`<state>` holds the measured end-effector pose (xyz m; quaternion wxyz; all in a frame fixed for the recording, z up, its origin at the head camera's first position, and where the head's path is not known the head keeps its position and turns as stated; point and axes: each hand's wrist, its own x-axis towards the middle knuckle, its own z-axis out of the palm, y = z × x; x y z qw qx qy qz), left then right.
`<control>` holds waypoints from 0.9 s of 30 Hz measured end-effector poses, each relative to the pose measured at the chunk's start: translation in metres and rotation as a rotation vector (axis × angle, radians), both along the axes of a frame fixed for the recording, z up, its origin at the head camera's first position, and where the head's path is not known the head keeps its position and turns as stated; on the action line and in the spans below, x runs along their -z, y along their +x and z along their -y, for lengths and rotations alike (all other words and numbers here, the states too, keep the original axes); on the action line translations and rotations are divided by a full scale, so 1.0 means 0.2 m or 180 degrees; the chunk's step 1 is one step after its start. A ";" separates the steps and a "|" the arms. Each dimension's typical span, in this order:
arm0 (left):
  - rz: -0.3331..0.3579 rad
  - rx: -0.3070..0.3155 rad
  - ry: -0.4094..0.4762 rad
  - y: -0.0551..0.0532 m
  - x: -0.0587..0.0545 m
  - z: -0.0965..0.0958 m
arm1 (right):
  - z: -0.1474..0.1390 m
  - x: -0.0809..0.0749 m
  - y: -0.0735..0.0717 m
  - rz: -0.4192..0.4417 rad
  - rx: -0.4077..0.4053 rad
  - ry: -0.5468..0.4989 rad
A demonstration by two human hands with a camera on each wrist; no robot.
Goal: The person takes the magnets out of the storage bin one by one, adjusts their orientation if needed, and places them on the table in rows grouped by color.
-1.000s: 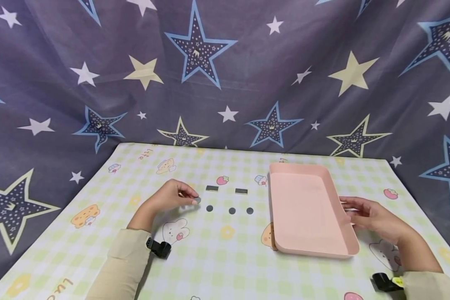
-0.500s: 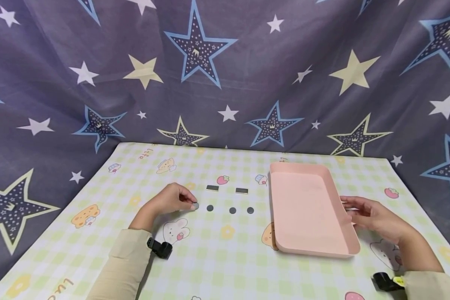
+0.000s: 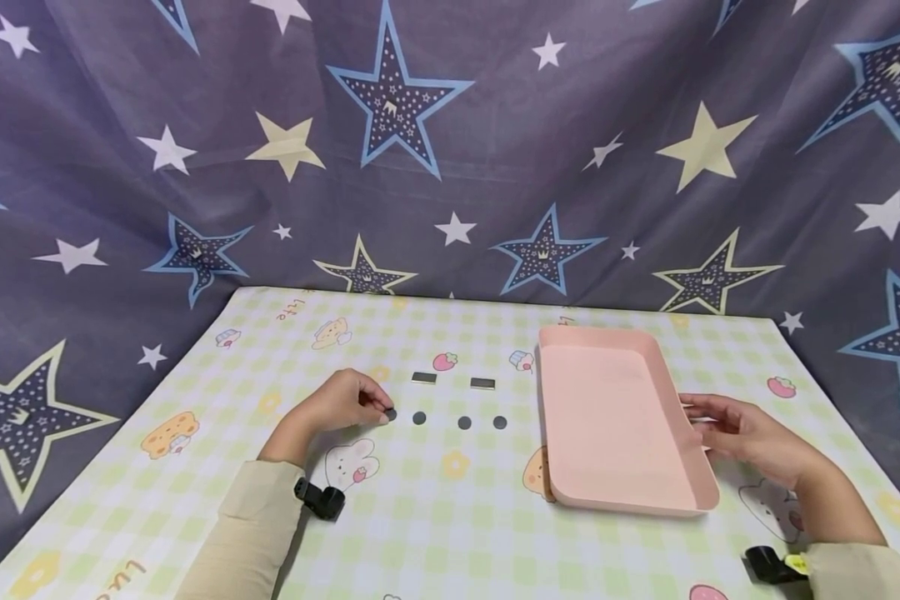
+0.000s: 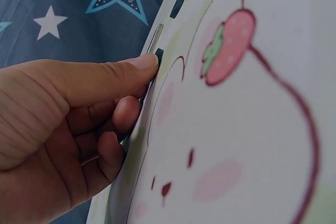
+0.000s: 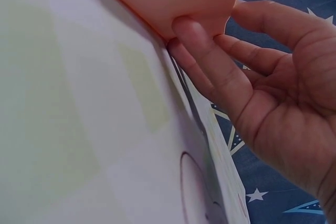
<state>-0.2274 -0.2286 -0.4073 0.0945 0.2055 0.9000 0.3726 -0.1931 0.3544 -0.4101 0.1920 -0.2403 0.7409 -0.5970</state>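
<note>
My left hand (image 3: pixel 345 402) is low over the table, left of a row of small dark discs. Its thumb and fingertips pinch a dark round disc (image 3: pixel 391 413) at the tabletop, partly covered by the fingers. Beside it lie another disc (image 3: pixel 419 418) and two more discs farther right. My right hand (image 3: pixel 750 437) touches the outer right wall of a shallow pink tray (image 3: pixel 618 500). In the right wrist view, its fairly straight fingers (image 5: pixel 223 74) rest against the tray's corner near the cloth. The tray sits flat, with nothing in it.
Behind the discs lie two small dark rectangular bars, a left bar (image 3: pixel 423 378) and a right bar (image 3: pixel 483 384). A checked cloth with cartoon prints covers the table (image 3: pixel 450 525). A star-patterned curtain (image 3: pixel 495 183) hangs along the far edge.
My left hand has come slightly down and toward me with the disc, which looked tilted and grey before and now looks dark at the tabletop. The right hand and tray have stayed put.
</note>
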 end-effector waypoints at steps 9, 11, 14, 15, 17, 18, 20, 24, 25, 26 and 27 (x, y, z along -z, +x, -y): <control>0.0061 0.0040 0.0034 0.00 0.00 0.01 | 0.00 0.01 0.00 0.0011 0.0018 0.0012; 0.0076 0.0032 0.0038 0.00 0.00 0.01 | 0.00 0.01 0.01 0.0024 0.0008 -0.0004; 0.0085 -0.0002 0.0072 0.00 -0.01 0.01 | -0.01 0.01 0.01 0.0019 0.0006 -0.0013; 0.0061 -0.0024 0.0085 0.00 -0.01 0.01 | -0.01 0.01 0.02 0.0014 0.0011 -0.0011; -0.0021 -0.0071 0.0095 0.01 -0.02 0.01 | -0.01 0.00 0.02 0.0003 0.0031 0.0012; -0.0075 -0.0098 0.0094 0.01 -0.03 0.00 | -0.01 0.00 0.02 -0.0004 0.0042 0.0031; -0.0205 -0.0175 0.0056 0.02 -0.04 0.00 | -0.01 0.00 0.03 -0.0018 0.0050 0.0075; -0.0448 -0.0317 0.0021 0.03 -0.10 0.00 | 0.01 -0.02 0.03 -0.0031 0.0101 0.0214; -0.0492 -0.0364 0.0035 0.04 -0.11 0.00 | 0.02 -0.02 0.02 -0.0035 0.0117 0.0247; -0.0541 -0.0394 0.0058 0.04 -0.12 0.00 | 0.03 -0.03 0.02 -0.0044 0.0117 0.0268; -0.0574 -0.0438 0.0084 0.05 -0.13 0.00 | 0.03 -0.03 0.02 -0.0050 0.0137 0.0297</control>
